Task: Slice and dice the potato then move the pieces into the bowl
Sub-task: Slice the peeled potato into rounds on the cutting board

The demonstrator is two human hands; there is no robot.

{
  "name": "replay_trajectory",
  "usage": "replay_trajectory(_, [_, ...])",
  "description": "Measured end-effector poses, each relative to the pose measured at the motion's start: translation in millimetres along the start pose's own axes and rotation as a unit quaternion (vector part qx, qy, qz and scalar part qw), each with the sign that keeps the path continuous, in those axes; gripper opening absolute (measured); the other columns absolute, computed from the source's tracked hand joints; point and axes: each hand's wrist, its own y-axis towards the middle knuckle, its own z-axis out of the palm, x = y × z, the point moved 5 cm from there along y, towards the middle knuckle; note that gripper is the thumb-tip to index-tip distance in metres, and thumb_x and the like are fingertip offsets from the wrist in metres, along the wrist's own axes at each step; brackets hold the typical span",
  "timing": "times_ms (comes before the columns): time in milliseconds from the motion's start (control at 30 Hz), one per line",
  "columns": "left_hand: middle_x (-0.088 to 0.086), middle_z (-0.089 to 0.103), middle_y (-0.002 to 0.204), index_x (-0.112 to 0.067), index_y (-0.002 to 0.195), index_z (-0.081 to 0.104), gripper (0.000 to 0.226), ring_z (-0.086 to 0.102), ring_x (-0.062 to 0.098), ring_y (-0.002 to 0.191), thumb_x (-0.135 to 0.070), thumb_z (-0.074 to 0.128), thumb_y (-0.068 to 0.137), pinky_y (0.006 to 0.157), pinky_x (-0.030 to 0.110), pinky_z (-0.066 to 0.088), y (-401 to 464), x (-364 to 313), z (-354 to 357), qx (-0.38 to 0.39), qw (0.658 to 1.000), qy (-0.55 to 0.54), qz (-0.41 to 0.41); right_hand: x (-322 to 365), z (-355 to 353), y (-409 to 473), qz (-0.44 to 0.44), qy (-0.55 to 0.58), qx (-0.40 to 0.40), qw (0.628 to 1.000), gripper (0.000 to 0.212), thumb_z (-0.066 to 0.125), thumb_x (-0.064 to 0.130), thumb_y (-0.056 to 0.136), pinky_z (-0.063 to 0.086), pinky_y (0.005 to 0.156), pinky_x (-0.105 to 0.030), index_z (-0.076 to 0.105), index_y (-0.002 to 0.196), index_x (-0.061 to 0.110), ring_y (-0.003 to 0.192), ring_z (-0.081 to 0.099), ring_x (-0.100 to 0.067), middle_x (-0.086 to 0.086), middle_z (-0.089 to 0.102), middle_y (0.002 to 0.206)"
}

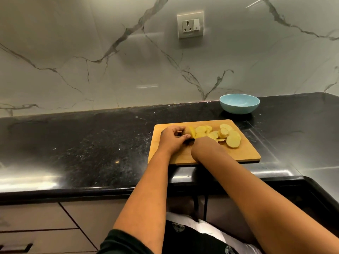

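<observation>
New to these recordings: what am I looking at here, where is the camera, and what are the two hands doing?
There is no machine: one camera on a person's head looks down at their bare hands. On a black counter lies a wooden cutting board with round potato slices spread on it. The left hand grips the uncut potato end. The right hand is seen from behind; what it holds is hidden. A light blue bowl stands behind the board, seemingly empty.
</observation>
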Motion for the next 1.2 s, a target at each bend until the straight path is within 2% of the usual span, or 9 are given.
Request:
replay_trajectory(100, [0.004, 0.065, 0.123, -0.01, 0.127, 0.064, 0.047, 0.06, 0.014, 0.109, -0.019, 0.078, 0.082, 0.093, 0.025, 0.051, 0, 3, 0, 0.004, 1.0, -0.013, -0.019, -23, 3, -6, 0.026, 0.016, 0.011, 0.999, 0.031, 0.049, 0.018, 0.097, 0.045, 0.085, -0.035, 0.053, 0.127, 0.011, 0.11, 0.055, -0.026, -0.011, 0.055, 0.121])
replay_trajectory(300, [0.003, 0.066, 0.119, -0.011, 0.123, 0.063, 0.043, 0.061, 0.016, 0.108, -0.02, 0.077, 0.084, 0.096, 0.03, 0.052, -2, 3, 0, 0.011, 1.0, -0.012, -0.014, -56, 7, -7, 0.025, 0.055, 0.021, 0.998, 0.032, 0.043, 0.022, 0.102, 0.045, 0.102, -0.04, 0.053, 0.128, 0.008, 0.116, 0.054, -0.027, -0.013, 0.055, 0.127])
replay_trajectory(533, [0.002, 0.058, 0.132, -0.018, 0.136, 0.053, 0.054, 0.057, 0.014, 0.112, -0.018, 0.075, 0.086, 0.092, 0.023, 0.048, -5, -2, 3, 0.041, 0.999, 0.007, -0.004, -52, -10, 16, 0.023, 0.032, 0.003, 0.999, 0.036, 0.042, 0.017, 0.101, 0.046, 0.091, -0.036, 0.049, 0.135, 0.008, 0.108, 0.055, -0.027, -0.014, 0.055, 0.121])
replay_trajectory(633, [0.002, 0.056, 0.135, -0.019, 0.138, 0.053, 0.058, 0.057, 0.017, 0.117, -0.02, 0.077, 0.084, 0.096, 0.027, 0.049, -5, -3, 3, 0.05, 0.999, 0.018, 0.005, -52, -14, 29, 0.007, -0.012, 0.013, 1.0, 0.045, 0.045, 0.01, 0.096, 0.045, 0.075, -0.033, 0.046, 0.141, 0.013, 0.089, 0.052, -0.023, -0.011, 0.05, 0.101])
replay_trajectory(767, [0.003, 0.055, 0.137, -0.018, 0.138, 0.054, 0.059, 0.056, 0.013, 0.114, -0.022, 0.077, 0.084, 0.086, 0.014, 0.049, -4, -1, 3, 0.044, 0.999, 0.023, 0.007, -64, -26, 26, 0.007, 0.069, 0.002, 0.998, 0.011, 0.04, 0.015, 0.103, 0.049, 0.074, -0.035, 0.05, 0.108, 0.017, 0.082, 0.053, -0.025, -0.014, 0.054, 0.094])
replay_trajectory(833, [0.002, 0.056, 0.137, -0.016, 0.135, 0.057, 0.055, 0.054, 0.007, 0.108, -0.022, 0.077, 0.084, 0.074, 0.003, 0.046, -3, -2, 2, 0.035, 0.999, 0.028, 0.011, -72, -27, 28, 0.017, 0.183, 0.001, 0.983, 0.026, 0.037, 0.027, 0.105, 0.049, 0.066, -0.033, 0.052, 0.1, 0.006, 0.071, 0.052, -0.025, -0.016, 0.055, 0.091])
replay_trajectory(933, [0.001, 0.057, 0.136, -0.017, 0.133, 0.059, 0.052, 0.053, 0.006, 0.11, -0.024, 0.076, 0.085, 0.079, 0.005, 0.043, -2, -2, 1, 0.023, 0.999, 0.041, 0.013, -73, -20, 25, 0.022, 0.265, -0.028, 0.964, 0.044, 0.034, 0.036, 0.105, 0.048, 0.064, -0.033, 0.058, 0.109, 0.0, 0.07, 0.052, -0.023, -0.016, 0.06, 0.094])
replay_trajectory(1033, [0.002, 0.059, 0.133, -0.015, 0.131, 0.061, 0.051, 0.053, 0.005, 0.109, -0.024, 0.077, 0.084, 0.076, 0.003, 0.042, -2, -1, 1, 0.013, 0.999, 0.039, 0.008, -58, -7, 16, -0.014, 0.215, -0.114, 0.97, 0.039, 0.035, 0.035, 0.104, 0.041, 0.07, -0.031, 0.06, 0.114, 0.005, 0.084, 0.055, -0.023, -0.013, 0.063, 0.104])
replay_trajectory(1200, [0.003, 0.059, 0.134, -0.012, 0.133, 0.059, 0.052, 0.057, 0.014, 0.118, -0.022, 0.076, 0.085, 0.09, 0.016, 0.045, -3, -3, 2, 0.011, 0.999, 0.042, 0.005, -41, 6, 7, -0.017, 0.197, -0.142, 0.97, 0.032, 0.039, 0.036, 0.103, 0.04, 0.065, -0.027, 0.058, 0.111, 0.012, 0.074, 0.05, -0.014, 0.0, 0.052, 0.083])
